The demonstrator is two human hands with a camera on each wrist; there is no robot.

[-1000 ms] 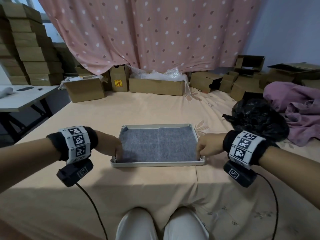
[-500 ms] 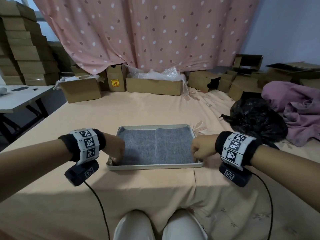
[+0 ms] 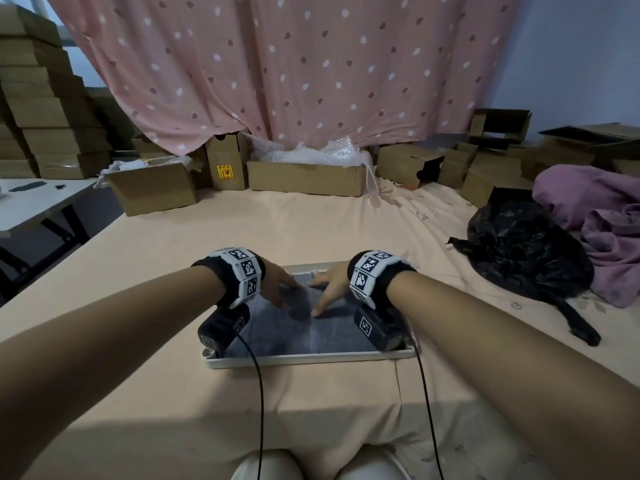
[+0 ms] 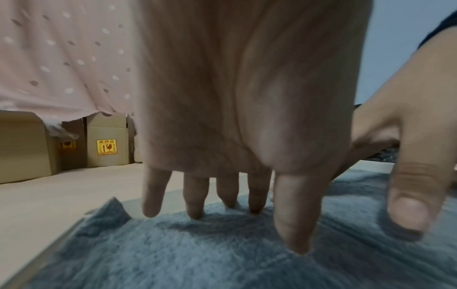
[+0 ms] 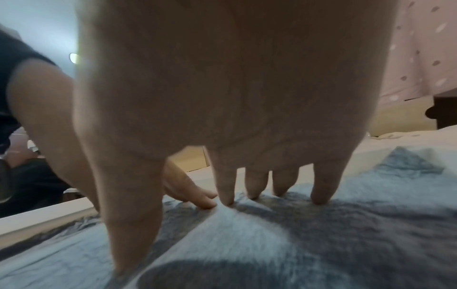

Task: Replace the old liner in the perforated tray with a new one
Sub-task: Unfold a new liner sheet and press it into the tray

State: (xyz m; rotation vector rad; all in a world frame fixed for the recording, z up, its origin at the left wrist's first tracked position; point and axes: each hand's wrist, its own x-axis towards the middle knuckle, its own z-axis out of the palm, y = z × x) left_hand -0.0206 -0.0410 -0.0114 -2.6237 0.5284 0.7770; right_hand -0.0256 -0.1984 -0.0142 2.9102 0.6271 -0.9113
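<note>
Straight, spread fingers (image 4: 195, 197) of the left hand (image 3: 277, 284) and right hand (image 3: 329, 285) press flat on the grey liner (image 3: 311, 336), gripping nothing. The liner lies inside the tray (image 3: 311, 360) on the bed, corners curled up. Seemingly the new liner is being smoothed; only flattening its edges remains.

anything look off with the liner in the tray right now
Yes: the grey liner is not flat. Its far left corner and far right corner stick up against the tray rim, while both hands press its middle.
</note>
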